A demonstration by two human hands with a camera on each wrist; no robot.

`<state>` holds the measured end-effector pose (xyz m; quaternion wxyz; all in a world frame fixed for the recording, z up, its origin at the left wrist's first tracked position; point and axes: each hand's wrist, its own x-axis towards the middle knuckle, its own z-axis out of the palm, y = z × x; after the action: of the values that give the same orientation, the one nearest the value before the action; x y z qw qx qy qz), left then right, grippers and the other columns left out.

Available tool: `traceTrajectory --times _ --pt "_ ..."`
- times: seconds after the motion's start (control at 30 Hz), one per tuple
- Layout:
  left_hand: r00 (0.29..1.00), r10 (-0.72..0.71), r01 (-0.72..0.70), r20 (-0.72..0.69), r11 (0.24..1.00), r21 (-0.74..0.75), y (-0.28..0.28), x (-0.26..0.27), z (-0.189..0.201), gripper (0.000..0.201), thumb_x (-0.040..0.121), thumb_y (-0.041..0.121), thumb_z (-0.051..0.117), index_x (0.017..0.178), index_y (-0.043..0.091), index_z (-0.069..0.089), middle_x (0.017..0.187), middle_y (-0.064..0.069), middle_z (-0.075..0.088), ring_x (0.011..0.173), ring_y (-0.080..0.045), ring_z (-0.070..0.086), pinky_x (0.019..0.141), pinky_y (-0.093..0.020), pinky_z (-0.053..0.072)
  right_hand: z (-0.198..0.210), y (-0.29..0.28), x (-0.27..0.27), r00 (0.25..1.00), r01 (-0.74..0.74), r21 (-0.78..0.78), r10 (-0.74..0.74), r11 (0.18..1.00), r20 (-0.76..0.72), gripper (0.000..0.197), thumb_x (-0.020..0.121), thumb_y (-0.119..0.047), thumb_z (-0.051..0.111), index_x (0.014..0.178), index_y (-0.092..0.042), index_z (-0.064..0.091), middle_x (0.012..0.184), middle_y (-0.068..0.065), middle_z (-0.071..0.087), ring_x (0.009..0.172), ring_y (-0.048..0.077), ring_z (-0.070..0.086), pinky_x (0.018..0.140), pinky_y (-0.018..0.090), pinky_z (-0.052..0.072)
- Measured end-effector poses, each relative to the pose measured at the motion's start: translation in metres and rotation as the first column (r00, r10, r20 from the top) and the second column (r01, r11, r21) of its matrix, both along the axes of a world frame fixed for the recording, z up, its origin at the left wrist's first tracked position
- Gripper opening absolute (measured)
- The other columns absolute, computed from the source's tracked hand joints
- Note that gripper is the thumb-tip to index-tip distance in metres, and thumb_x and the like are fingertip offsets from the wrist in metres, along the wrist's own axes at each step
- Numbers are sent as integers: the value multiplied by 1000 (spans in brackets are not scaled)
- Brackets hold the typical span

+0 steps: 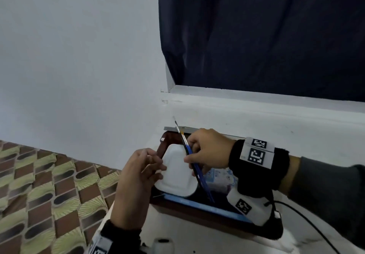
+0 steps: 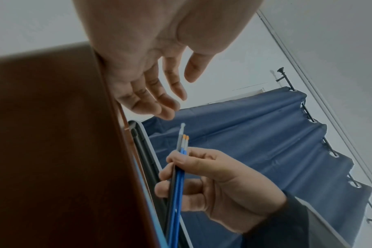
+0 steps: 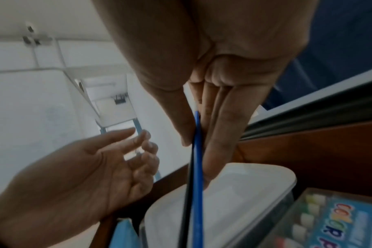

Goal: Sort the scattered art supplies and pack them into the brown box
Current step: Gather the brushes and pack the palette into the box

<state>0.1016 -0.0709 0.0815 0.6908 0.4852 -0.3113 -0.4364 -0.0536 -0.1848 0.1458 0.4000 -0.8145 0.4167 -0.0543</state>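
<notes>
Head view shows the right hand (image 1: 209, 151) pinching the paintbrushes (image 1: 192, 160) over the brown box (image 1: 197, 212), their lower ends hidden inside; the left hand (image 1: 138, 176), fingers relaxed, holds nothing beside the box's left edge.

wall (image 1: 79, 56): plain white, fills the left and upper left
curtain (image 1: 266, 32): dark navy, hangs in folds over the window at upper right, on eyelet rings along a black rod (image 2: 321, 132)
sill (image 1: 256, 97): white ledge under the curtain
cloth (image 1: 39, 190): green and brown pattern, lower left
light: dim, cool
</notes>
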Motion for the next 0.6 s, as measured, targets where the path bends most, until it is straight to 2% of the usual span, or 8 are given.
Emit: traceTrajectory --times 0.1,0.17,0.27,0.33,0.4,0.5,0.6 --pt "1000 -26 25 4 1000 17 -2 8 -5 18 90 30 60 93 13 61 95 -15 61 90 -26 63 77 -35 46 -8 -6 15 981 -73 -76 57 994 -187 29 88 -18 72 93 9 63 88 19 74 77 32 72 72 48 60" --pt "999 -37 38 -36 999 27 -3 11 -7 20 86 33 64 90 13 62 90 -14 61 89 -25 64 79 -37 42 -15 -10 21 956 -96 -68 73 993 -284 29 86 -21 74 89 7 64 90 20 73 77 31 71 70 43 60" --pt "999 -41 42 -21 998 36 -2 10 -8 19 93 29 52 90 14 63 85 -10 62 87 -24 63 80 -37 39 -24 -13 28 921 -133 -105 84 985 -380 27 84 -27 77 80 -4 63 85 14 71 74 24 66 67 33 53" --pt "999 -40 39 29 998 39 -1 8 -9 20 100 24 49 90 15 65 85 -9 63 87 -23 63 81 -38 40 -28 -16 32 912 -143 -131 79 981 -403 30 83 -31 77 82 -3 66 84 12 69 75 23 62 67 30 48" --pt "998 -35 33 53 999 41 -1 7 -9 25 102 21 47 87 19 67 85 -9 63 88 -24 63 82 -39 41 -30 -18 35 916 -138 -134 75 981 -394 36 83 -33 77 89 2 69 92 15 72 79 25 64 67 30 48" --pt "997 -24 21 71 999 47 -1 7 -8 22 102 20 47 91 14 66 85 -10 64 87 -25 63 84 -42 42 -31 -19 37 934 -110 -139 55 984 -353 42 82 -35 77 96 4 70 96 15 73 85 27 70 71 35 55" --pt "996 -33 29 81 998 49 0 7 -8 21 103 21 46 96 10 63 86 -10 64 87 -24 64 84 -41 42 -32 -19 37 948 -74 -127 30 989 -315 57 80 -37 79 112 8 65 95 19 74 84 30 72 79 41 59"
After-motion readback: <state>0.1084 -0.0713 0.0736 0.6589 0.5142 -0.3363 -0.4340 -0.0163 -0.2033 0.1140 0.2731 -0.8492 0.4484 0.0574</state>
